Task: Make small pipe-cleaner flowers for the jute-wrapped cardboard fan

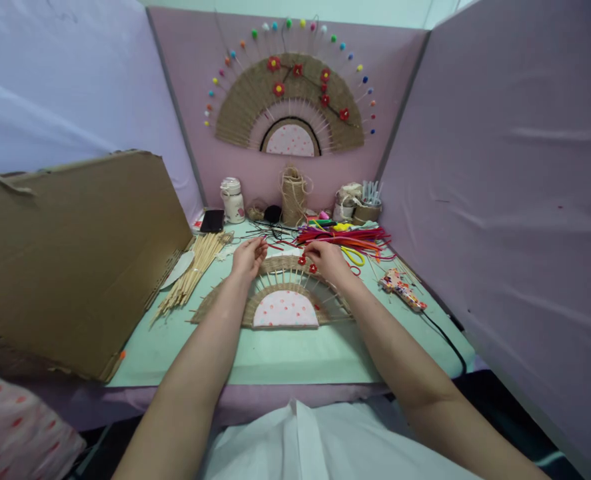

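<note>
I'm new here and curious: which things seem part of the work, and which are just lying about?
Likely part of the work:
left hand and right hand, at the fan's curved edge
red flowers on that fan
red strips beyond the right hand
perhaps the patterned glue gun

Likely just lying about, away from both hands:
phone
white container
cardboard sheet

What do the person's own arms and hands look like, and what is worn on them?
Left hand and right hand are without gloves; no ring or watch is visible. Both forearms are bare, with no sleeve in view. A white garment covers the lap.
</note>
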Motion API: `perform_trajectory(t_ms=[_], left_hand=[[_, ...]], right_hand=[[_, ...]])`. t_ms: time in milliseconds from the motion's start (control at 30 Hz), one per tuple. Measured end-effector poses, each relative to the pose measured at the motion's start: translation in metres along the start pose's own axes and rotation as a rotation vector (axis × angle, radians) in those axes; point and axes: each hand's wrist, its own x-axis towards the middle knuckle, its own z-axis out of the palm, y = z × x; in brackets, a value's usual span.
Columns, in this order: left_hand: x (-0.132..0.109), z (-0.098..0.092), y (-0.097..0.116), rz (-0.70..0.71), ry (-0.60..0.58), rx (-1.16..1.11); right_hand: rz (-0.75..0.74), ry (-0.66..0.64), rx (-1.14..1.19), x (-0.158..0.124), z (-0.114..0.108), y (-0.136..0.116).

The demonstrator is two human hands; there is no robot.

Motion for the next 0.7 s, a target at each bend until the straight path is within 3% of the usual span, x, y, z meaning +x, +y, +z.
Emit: perform_trajectory(t_ms=[133,267,400,567,700], left_hand=[[0.008,-0.009,0.008,0.030,0.056,-0.096],[0.011,-0.013,0.010,0.029,0.069,-0.128],[0.013,-0.015,0.012,0.022,0.089,-0.129],[0.014,-0.017,0.016,0.012,0.115,-0.116],[0.014,-0.019,0.019,0.004,0.112,-0.123]], right_hand=[[-0.054,-0.106,-0.099,0.022,-0.001,-0.013],[-0.071,-0.268,-0.242,0.042,0.022,-0.010],[-0.102,-0.377,-0.375,0.045,0.044,-0.001],[-0.114,-0.403,-0.400,0.044,0.044,0.007],[-0.106,-0.326,-0.309,0.044,0.031,0.015]])
